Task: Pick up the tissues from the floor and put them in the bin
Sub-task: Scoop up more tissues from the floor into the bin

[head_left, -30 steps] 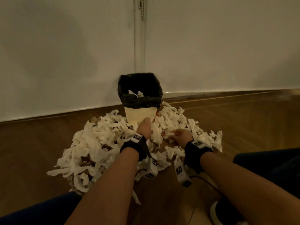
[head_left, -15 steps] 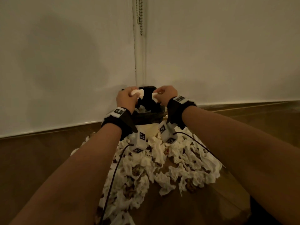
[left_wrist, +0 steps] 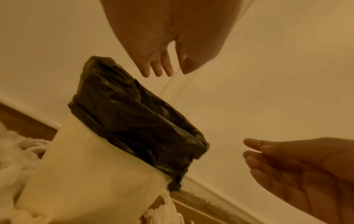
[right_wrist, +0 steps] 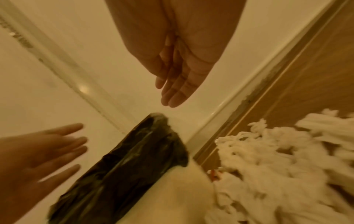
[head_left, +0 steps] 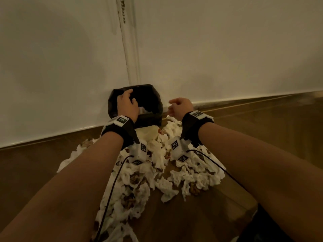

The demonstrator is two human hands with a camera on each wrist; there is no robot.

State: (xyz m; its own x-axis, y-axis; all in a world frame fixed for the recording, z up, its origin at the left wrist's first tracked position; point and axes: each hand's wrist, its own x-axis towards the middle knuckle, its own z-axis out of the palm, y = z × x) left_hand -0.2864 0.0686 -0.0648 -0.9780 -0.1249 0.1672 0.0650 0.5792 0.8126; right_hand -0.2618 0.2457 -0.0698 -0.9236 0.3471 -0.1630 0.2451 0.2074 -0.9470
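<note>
Head view: bin (head_left: 150, 119) upright, mouth up; tissues (head_left: 139, 180) heaped.

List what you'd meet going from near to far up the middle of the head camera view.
Pile of tissues on the wooden floor → cream bin with its black liner, the left hand over its mouth → white wall.

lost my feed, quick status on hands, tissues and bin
Left hand open over bin; right hand open beside it. Tissues heaped on floor. Nothing blocking.
</note>
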